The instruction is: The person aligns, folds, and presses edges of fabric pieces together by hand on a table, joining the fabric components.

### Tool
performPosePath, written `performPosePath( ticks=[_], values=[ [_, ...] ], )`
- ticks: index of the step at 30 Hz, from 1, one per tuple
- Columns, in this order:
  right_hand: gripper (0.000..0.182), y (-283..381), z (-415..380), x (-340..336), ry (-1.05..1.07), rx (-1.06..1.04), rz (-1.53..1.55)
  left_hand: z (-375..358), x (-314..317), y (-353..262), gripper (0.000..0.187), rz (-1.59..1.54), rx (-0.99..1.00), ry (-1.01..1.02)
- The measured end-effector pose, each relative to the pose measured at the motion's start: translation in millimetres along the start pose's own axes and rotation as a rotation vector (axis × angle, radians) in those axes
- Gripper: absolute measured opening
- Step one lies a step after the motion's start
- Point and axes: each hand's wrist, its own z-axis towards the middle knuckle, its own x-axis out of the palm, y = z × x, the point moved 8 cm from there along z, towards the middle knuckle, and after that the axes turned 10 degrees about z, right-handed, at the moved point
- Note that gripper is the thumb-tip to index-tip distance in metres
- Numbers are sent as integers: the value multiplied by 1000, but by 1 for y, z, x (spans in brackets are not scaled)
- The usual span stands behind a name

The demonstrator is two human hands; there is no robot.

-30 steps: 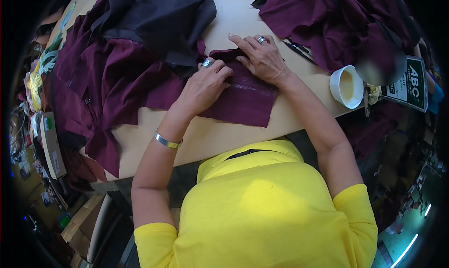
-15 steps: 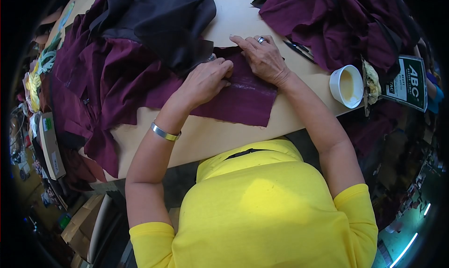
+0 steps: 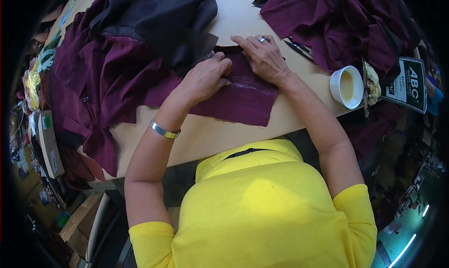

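Observation:
A maroon cloth piece (image 3: 243,102) lies on the table in front of me, with a shiny whitish streak across it. My left hand (image 3: 208,77) has its fingers curled in a pinch at the edge of a black cloth (image 3: 159,18); its fingertips are partly hidden. Next to the left fingers, the black cloth's corner is raised and blurred. My right hand (image 3: 264,60) rests on the upper part of the maroon piece, index finger stretched out and the others loosely bent, with nothing visible in it.
On the right, a white bowl (image 3: 346,87) of pale yellowish liquid stands at the table edge beside an ABC-labelled can (image 3: 409,84). Dark pointed tools (image 3: 299,49) lie near a maroon cloth heap (image 3: 327,29). More maroon cloth (image 3: 93,81) hangs over the table's (image 3: 145,146) left side.
My left hand has shifted slightly up and left, and the black cloth's corner beside it has risen a little. The right hand stays in nearly the same place.

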Motion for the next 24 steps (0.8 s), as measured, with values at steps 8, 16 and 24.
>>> performPosePath(
  ticks=[8, 16, 24],
  values=[
    [47, 0, 0, 0, 16, 6, -16, 1, 1, 0, 25, 7, -23, 12],
    [47, 0, 1, 0, 12, 3, -9, 0, 1, 2, 24, -9, -61, 37],
    [47, 0, 1, 1, 18, 8, 0, -1, 1, 1, 23, 13, -72, 16]
  ],
)
